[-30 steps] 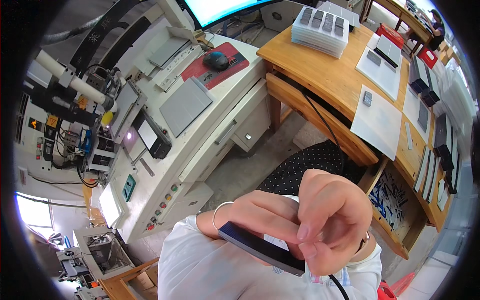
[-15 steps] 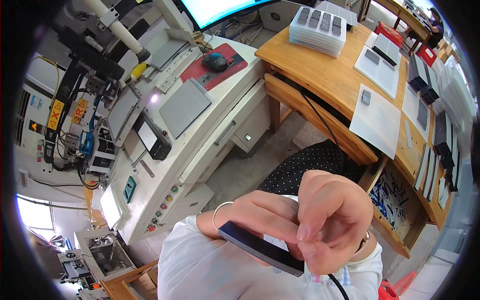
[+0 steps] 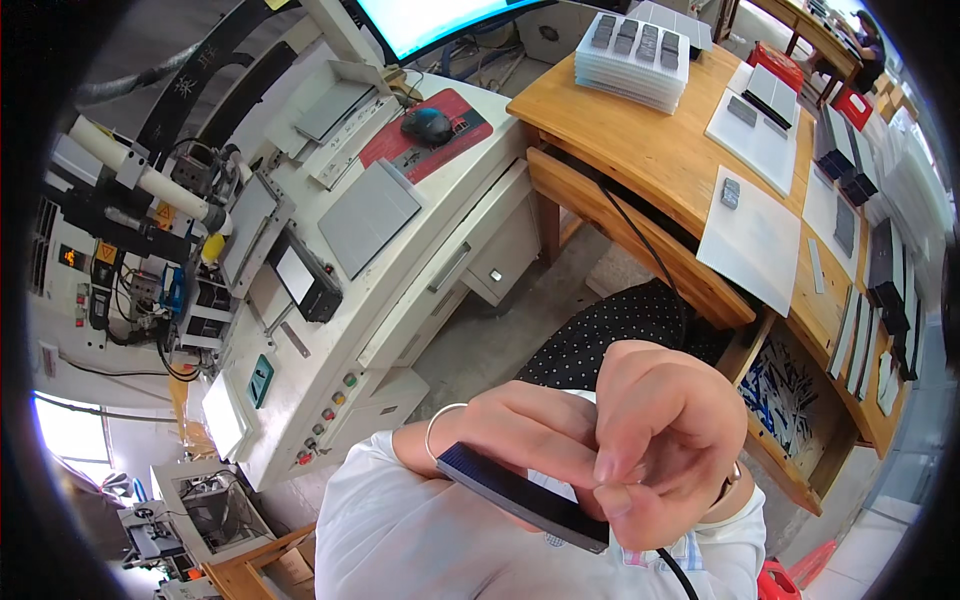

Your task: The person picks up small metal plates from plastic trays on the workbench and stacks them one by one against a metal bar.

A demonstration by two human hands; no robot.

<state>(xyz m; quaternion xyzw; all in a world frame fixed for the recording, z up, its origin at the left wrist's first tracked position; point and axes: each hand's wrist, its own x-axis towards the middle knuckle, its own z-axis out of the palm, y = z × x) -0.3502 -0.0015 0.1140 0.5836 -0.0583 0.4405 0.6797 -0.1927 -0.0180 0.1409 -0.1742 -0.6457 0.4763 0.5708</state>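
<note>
Low in the head view, my two hands meet close in front of my white shirt. My left hand (image 3: 520,432), with a thin bangle at the wrist, is closed on a long dark strip (image 3: 520,500) with a finely ribbed top and grey side. That strip slants down to the right below my fingers. Curled into a pinch at the strip's right end is my right hand (image 3: 672,435). Its thumb and fingertip press together beside my left fingertips; whatever lies between them is too small to make out.
On the left stands a white machine table (image 3: 400,270) with a grey plate (image 3: 370,215), a mouse (image 3: 428,126) and a machine arm (image 3: 160,185). The wooden desk (image 3: 630,150) on the right carries stacked trays (image 3: 632,75) and dark strips. Its drawer (image 3: 785,400) hangs open, full of small pieces.
The machine's arm, with its white tube and yellow tip, has swung left and lower in the picture; the bright spot by the grey plate is gone. My hands and the strip hold nearly still.
</note>
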